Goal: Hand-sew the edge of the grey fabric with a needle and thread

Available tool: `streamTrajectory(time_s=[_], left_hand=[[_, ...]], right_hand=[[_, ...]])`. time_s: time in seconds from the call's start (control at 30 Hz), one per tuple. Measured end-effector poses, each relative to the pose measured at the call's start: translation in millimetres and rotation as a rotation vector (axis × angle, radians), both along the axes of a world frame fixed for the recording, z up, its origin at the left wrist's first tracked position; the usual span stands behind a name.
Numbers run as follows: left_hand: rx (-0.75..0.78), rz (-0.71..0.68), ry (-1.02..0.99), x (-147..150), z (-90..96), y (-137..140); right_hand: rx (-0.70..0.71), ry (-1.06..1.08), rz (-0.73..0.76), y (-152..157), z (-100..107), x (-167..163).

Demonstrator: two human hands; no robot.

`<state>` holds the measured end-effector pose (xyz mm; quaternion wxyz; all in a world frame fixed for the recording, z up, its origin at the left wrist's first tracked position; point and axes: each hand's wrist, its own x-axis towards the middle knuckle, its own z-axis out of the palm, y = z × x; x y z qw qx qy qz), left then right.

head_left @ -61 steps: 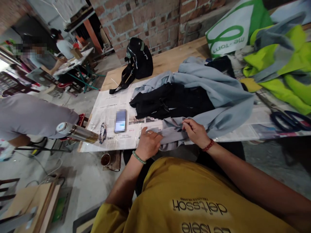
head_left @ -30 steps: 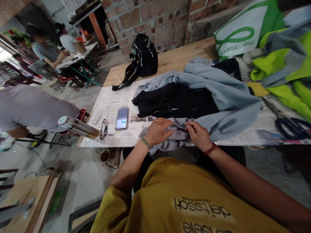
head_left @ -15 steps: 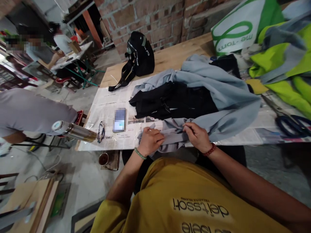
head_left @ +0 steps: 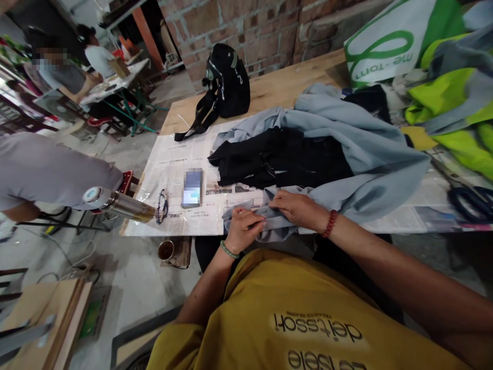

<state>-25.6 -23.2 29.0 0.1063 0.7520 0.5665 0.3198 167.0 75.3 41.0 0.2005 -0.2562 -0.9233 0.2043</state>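
A grey garment point(head_left: 389, 167) lies bunched across the table, its near end gathered at the front edge. My left hand point(head_left: 243, 228), with a green bead bracelet, has its fingers closed on that near part. Close on its right, my right hand point(head_left: 295, 208), wearing a red bracelet, pinches the same grey fabric. Whether a small tool or thread is between the fingers cannot be made out. A black piece of clothing point(head_left: 281, 159) rests on the grey fabric just beyond my hands.
On the newspaper-covered table point(head_left: 162, 154) lie a phone point(head_left: 192, 187), glasses point(head_left: 162, 206) and a steel flask point(head_left: 117, 203) at the left edge. Behind stands a black bag point(head_left: 231, 82). Scissors point(head_left: 468, 198) and yellow-green clothing point(head_left: 447, 97) are at right. A person point(head_left: 57, 169) sits at left.
My right hand has moved left along the grey fabric, closer to my left hand, and turned more palm-down. The view has shifted slightly.
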Motion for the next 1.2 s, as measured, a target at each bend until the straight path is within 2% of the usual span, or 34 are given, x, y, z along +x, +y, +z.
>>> streamTrajectory(time_s=[0.1,0.23,0.6,0.9,1.1,1.2], left_hand=[[0.009,-0.009,-0.035,0,-1.4,1],[-0.016,-0.016,-0.02,2,-2.1,2],[-0.028,-0.003,-0.079,8,1.4,0],[-0.03,0.006,-0.116,9,-0.7,0],[-0.011,-0.006,-0.184,12,-2.4,0],[0.029,-0.017,-0.255,12,-3.7,0]], right_hand=[[-0.014,-0.041,0.001,-1,-5,4],[-0.059,-0.056,0.08,-2,-3,11],[-0.097,0.113,0.158,-8,-11,13],[-0.11,0.121,0.142,-7,-7,15],[-0.194,0.161,0.198,-13,-2,11],[-0.311,0.159,0.172,-15,2,10]])
